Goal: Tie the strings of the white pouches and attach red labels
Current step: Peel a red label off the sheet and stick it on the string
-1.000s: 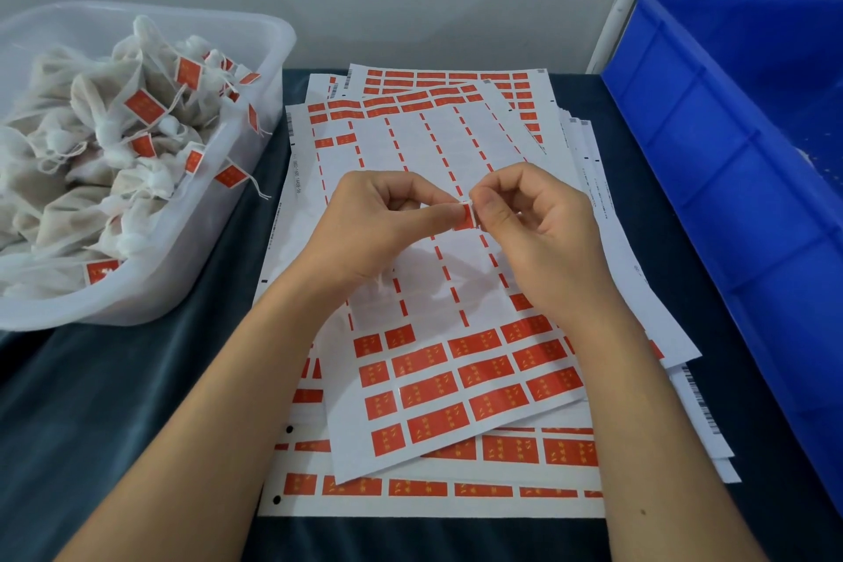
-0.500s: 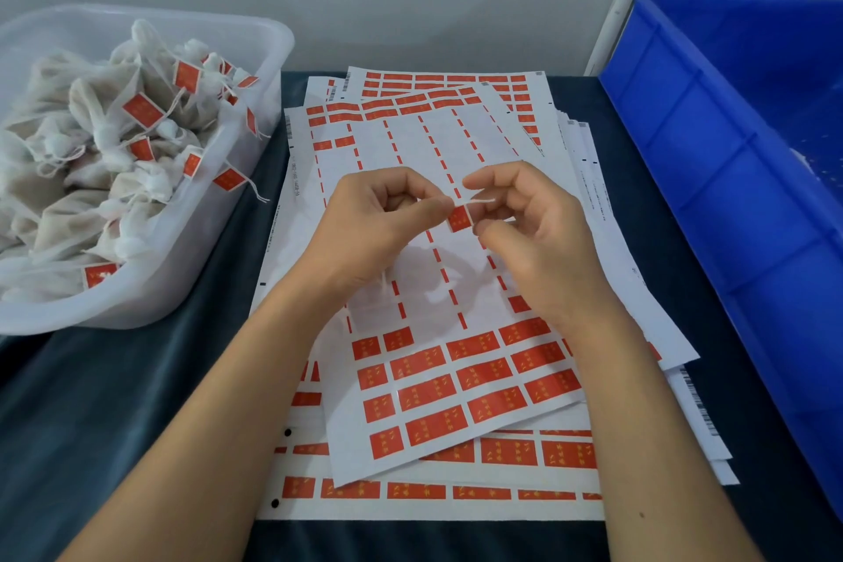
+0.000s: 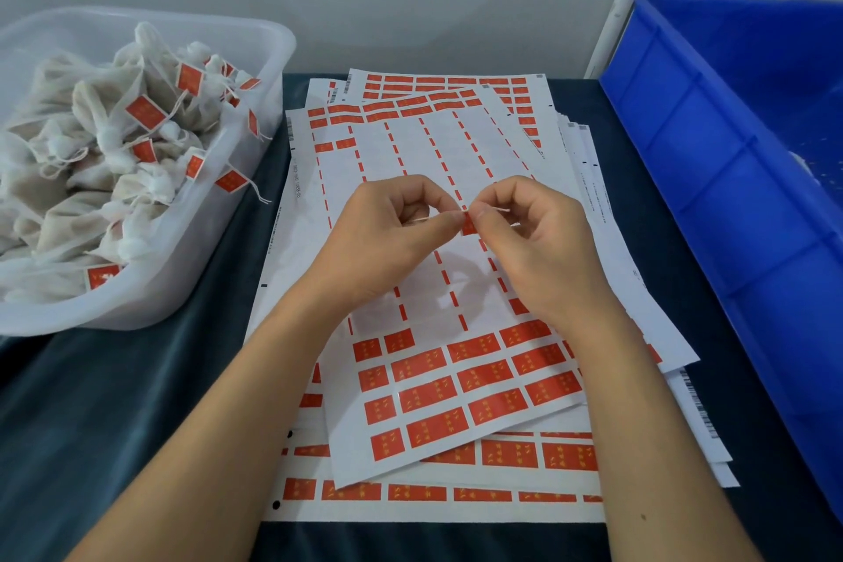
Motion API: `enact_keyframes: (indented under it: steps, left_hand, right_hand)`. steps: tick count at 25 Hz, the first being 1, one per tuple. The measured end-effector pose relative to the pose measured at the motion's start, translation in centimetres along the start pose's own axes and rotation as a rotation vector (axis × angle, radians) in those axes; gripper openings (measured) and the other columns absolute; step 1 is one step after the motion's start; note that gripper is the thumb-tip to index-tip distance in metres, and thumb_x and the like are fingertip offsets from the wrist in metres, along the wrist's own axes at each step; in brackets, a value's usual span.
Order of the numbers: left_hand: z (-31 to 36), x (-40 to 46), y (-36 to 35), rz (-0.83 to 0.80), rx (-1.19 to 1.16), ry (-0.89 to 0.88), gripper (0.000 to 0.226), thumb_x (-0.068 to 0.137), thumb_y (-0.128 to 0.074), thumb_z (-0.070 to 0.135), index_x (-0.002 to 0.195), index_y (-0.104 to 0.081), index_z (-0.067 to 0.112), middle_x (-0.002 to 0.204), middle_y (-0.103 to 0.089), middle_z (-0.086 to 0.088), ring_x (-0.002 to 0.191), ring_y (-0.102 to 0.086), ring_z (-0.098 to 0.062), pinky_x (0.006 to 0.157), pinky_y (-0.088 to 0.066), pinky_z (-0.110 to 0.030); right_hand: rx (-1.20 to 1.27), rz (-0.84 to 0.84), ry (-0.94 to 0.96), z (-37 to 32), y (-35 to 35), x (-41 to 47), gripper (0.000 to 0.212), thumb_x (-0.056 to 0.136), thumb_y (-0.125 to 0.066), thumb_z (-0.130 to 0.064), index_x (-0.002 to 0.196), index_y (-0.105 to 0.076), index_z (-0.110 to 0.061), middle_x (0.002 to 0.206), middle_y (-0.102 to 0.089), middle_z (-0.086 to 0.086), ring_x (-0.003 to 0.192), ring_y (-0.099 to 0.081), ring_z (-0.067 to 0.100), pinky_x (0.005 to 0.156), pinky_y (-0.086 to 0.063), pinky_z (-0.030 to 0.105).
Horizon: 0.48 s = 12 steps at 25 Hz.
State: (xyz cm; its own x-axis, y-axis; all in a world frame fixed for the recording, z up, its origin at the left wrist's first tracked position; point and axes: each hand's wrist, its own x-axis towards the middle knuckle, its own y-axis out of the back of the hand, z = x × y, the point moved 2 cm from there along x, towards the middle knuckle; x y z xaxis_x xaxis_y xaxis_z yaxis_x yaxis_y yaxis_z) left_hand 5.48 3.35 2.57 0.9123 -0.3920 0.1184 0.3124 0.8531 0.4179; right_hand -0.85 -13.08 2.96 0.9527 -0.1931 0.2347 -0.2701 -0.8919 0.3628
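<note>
My left hand (image 3: pixel 392 233) and my right hand (image 3: pixel 529 242) meet fingertip to fingertip above a stack of label sheets (image 3: pixel 438 379). Between them a small red label (image 3: pixel 469 225) sits on a thin white string (image 3: pixel 495 209), and both hands pinch it. The string runs across the right hand's fingers and a short piece shows inside the left hand. Any pouch on that string is hidden by my hands. Finished white pouches (image 3: pixel 105 160) with red labels fill a clear tub (image 3: pixel 191 269) at the left.
A large blue crate (image 3: pixel 730 160) stands along the right side. The sheets lie on a dark blue cloth (image 3: pixel 114 424). Several rows of red labels remain on the top sheet's lower part. A wall and white pipes close the back.
The right hand's fingertips have come back onto the label after drawing apart half a second ago. The string now shows across the right fingers. Both hands stay in the same spot.
</note>
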Motion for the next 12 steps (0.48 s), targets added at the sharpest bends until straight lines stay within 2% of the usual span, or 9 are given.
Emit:
enact_keyframes:
  steps: [3, 8, 12]
  left_hand:
    - [0.15, -0.08, 0.0, 0.02, -0.013, -0.016, 0.008, 0.094, -0.075, 0.033, 0.087, -0.075, 0.031, 0.061, -0.057, -0.009, 0.051, -0.044, -0.009, 0.051, -0.042, -0.015]
    - [0.62, -0.45, -0.29, 0.016, -0.027, -0.043, 0.007, 0.094, -0.075, 0.026, 0.088, -0.077, 0.024, 0.058, -0.049, -0.007, 0.052, -0.041, -0.008, 0.053, -0.039, -0.013]
    - [0.63, -0.49, -0.6, 0.033, -0.016, -0.004, 0.008, 0.097, -0.071, 0.026, 0.089, -0.073, 0.025, 0.053, -0.049, 0.01, 0.051, -0.045, -0.006, 0.052, -0.041, -0.011]
  right_hand:
    - [0.012, -0.008, -0.009, -0.08, -0.02, 0.08, 0.006, 0.1, -0.064, -0.027, 0.097, -0.068, -0.03, 0.091, -0.072, -0.017, 0.096, -0.068, 0.004, 0.077, -0.055, 0.013]
    - [-0.024, -0.028, 0.019, -0.09, 0.04, 0.03, 0.012, 0.099, -0.064, -0.021, 0.09, -0.067, -0.029, 0.088, -0.07, -0.015, 0.094, -0.069, 0.007, 0.075, -0.054, 0.012]
    - [-0.016, -0.013, 0.021, 0.0, -0.16, 0.06, 0.012, 0.1, -0.064, -0.024, 0.091, -0.066, -0.031, 0.088, -0.07, -0.016, 0.094, -0.068, 0.005, 0.075, -0.055, 0.012]
